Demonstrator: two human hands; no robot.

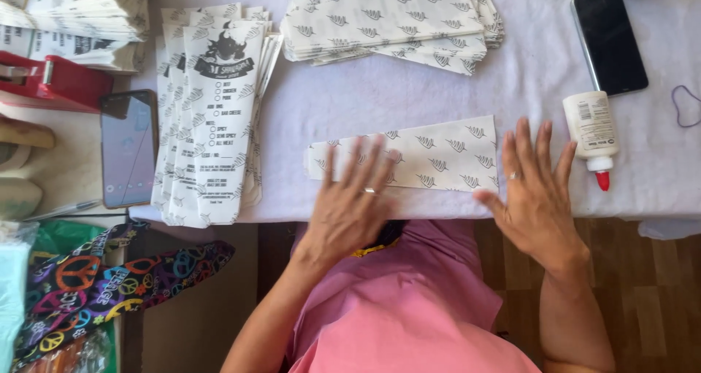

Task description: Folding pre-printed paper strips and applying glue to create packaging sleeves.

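Note:
A long white paper sleeve with a grey leaf pattern lies flat near the front edge of the table. My left hand rests palm down on its left part, fingers spread, a ring on one finger. My right hand is open at the sleeve's right end, thumb touching the lower right corner, fingers apart and also ringed. Neither hand holds anything.
A white glue bottle with a red tip lies right of my right hand. Stacks of printed sleeves and patterned ones sit behind. Two phones, a red tape dispenser and a patterned cloth are nearby.

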